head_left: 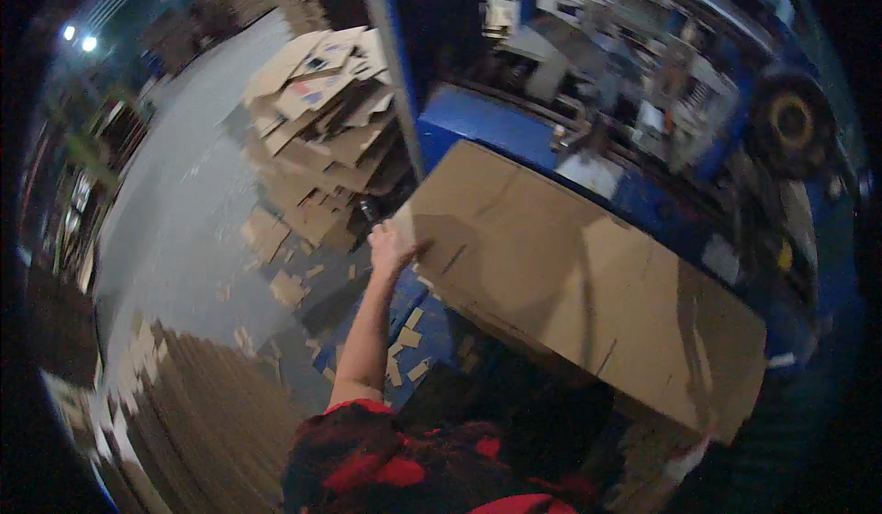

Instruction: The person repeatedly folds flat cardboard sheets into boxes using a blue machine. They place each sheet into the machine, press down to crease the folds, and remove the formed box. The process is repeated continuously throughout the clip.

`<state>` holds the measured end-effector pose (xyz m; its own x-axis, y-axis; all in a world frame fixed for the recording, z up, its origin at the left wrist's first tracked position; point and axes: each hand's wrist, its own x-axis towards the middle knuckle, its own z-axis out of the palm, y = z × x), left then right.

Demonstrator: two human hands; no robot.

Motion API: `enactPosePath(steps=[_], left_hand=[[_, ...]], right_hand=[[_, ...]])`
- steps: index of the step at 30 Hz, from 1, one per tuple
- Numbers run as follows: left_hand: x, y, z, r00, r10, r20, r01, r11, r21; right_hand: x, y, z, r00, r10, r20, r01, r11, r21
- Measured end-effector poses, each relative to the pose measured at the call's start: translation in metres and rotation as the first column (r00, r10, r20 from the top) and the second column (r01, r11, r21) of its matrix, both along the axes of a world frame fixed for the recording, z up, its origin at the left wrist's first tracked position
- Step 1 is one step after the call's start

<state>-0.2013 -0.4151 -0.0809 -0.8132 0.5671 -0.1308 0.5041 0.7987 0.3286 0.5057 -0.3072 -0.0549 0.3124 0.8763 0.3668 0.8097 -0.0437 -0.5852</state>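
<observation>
A large flat brown cardboard sheet (579, 284) lies slanted across the middle of the view, over the edge of a blue machine (496, 133). My left hand (390, 249) grips the sheet's near left corner, arm stretched out from a red and black sleeve (386, 459). My right hand (684, 466) shows only partly at the sheet's lower right end and seems to hold that edge; blur hides the fingers.
A tall untidy stack of flattened cardboard (322, 128) stands left of the machine. Cardboard scraps (285, 286) litter the grey floor and a blue platform (423, 339). Another cardboard pile (193, 413) lies lower left. A yellow-hubbed wheel (792, 121) sits on the machine at right.
</observation>
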Motion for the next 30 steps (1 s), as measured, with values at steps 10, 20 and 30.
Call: enactPosePath(steps=[10, 20, 30], left_hand=[[0.009, 0.019, 0.027, 0.928, -0.048, -0.369, 0.117, 0.979, 0.167], [0.043, 0.021, 0.008, 0.771, -0.464, 0.436, -0.034, 0.653, 0.757], [0.138, 0.017, 0.042, 0.365, -0.784, -0.502, 0.887, 0.456, -0.068]], right_hand=[[-0.018, -0.028, 0.043, 0.624, -0.073, -0.778, 0.31, 0.937, 0.161], [-0.131, -0.034, 0.047, 0.864, 0.471, -0.176, -0.476, 0.879, 0.019], [-0.19, -0.024, 0.055, 0.339, 0.643, 0.687, -0.642, 0.692, -0.33]])
